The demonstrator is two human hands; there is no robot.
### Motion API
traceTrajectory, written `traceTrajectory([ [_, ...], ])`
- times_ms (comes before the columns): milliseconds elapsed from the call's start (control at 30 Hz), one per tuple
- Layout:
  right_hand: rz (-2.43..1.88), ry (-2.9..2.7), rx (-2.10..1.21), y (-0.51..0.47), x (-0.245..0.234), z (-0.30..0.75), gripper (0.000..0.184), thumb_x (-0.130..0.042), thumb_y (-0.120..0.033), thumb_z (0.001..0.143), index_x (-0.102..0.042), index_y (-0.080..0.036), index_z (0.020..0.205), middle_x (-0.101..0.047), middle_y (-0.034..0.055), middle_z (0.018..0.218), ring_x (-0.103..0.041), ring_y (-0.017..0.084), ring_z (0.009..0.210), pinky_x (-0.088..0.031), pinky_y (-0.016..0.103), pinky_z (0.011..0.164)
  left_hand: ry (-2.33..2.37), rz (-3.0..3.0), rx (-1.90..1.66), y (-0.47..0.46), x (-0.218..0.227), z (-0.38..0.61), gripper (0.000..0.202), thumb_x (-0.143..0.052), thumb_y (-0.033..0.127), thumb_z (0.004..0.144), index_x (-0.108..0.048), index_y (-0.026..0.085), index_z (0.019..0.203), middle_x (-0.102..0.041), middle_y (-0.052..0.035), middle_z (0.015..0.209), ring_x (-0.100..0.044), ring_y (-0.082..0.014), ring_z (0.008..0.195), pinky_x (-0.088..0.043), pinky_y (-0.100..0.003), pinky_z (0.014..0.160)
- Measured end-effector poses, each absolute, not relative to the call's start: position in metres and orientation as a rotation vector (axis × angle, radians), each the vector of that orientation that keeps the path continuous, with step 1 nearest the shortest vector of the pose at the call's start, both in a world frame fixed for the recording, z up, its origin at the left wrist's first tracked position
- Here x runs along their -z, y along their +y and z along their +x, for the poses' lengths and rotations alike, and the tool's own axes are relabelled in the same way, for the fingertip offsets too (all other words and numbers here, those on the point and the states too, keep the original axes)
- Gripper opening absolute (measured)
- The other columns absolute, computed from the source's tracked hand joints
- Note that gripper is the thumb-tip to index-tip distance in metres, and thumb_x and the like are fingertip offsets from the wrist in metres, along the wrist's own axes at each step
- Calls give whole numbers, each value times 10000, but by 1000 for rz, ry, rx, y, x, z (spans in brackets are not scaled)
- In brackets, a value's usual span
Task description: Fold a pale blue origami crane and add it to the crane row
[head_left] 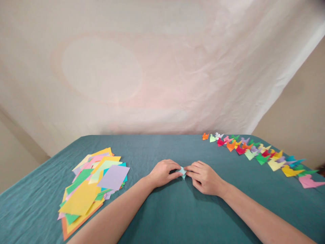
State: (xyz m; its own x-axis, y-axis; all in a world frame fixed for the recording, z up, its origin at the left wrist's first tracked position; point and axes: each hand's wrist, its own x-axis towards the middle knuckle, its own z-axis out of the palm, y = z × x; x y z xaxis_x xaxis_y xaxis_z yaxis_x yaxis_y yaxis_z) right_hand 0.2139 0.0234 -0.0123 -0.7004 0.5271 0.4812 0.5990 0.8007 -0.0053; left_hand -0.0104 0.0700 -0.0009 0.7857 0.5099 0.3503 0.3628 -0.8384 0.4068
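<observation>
Near left: a loose stack of coloured sheets (91,189) is fanned out on the cloth-covered bench (182,217), well apart from the hands.

Mid-bench: a small pale-blue folded paper (182,172) is held low over the cloth; whether it touches cannot be told. The left hand (162,173) is pinched on its left side and the right hand (204,178) on its right, fingertips nearly meeting.

A crease seems to be in hand. It is probably best made with the edges matched first, the piece pressed to the bench, and the fold flattened from the middle outward.

Far right: a row of folded figures (259,154).

Behind: a pale draped cloth (152,67).
</observation>
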Motion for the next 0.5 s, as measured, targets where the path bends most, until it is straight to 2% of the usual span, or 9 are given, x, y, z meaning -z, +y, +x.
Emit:
traceTrajectory([
  [267,-852,-2514,186,24,13,214,314,-467,-78,756,-623,-162,1016,-631,100,1055,-539,204,881,-423,370,762,722,2681,-640,70,2,-11,287,-539,402,852,-616,203,1044,-654,-39,1017,-576,-177,975,-415,-283,873],
  [500,-903,-2567,182,20,11,210,323,-487,-100,766,-604,-179,1056,-605,87,1124,-526,208,919,-411,373,790,815,2717,-612,67,3,-8,253,-562,357,835,-616,204,1029,-646,-42,1026,-566,-192,979,-419,-295,864],
])
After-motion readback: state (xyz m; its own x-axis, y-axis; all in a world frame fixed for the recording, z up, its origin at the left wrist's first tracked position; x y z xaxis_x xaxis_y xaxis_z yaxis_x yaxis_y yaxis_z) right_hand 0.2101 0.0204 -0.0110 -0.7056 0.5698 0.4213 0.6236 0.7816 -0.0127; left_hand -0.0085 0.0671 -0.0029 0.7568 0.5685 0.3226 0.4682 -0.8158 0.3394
